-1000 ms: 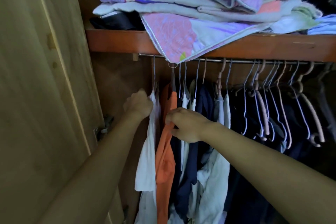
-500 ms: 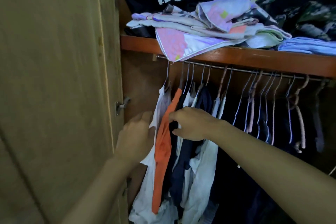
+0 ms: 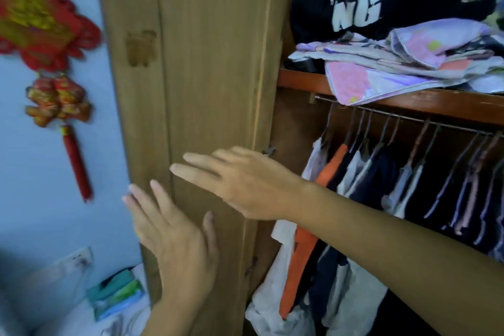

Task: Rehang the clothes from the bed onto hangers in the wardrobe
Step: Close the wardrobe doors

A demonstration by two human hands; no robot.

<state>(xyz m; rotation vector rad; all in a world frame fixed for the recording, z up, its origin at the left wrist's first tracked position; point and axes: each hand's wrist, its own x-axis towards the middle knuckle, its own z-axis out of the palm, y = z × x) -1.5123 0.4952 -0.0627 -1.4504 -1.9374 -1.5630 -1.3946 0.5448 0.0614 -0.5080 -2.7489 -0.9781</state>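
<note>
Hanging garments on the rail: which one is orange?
The orange garment, second from the rail's left end, hanging between a white top on its left and dark navy clothes on its right. It is the only brightly coloured one.

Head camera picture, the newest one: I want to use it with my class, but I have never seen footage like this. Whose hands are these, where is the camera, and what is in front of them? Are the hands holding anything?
There is no machine here. A person wears a wide-angle camera on the head, looking forward and down, so you see their own two bare arms.

The left hand and the right hand are both in front of the wooden wardrobe door, fingers straight and spread. Neither holds anything.

To the right, the wardrobe is open. Under the shelf runs a metal rail with hangers; a white garment, an orange garment and dark clothes hang there. Folded fabrics lie on the shelf.

On the wall at left hangs a red ornament.
</note>
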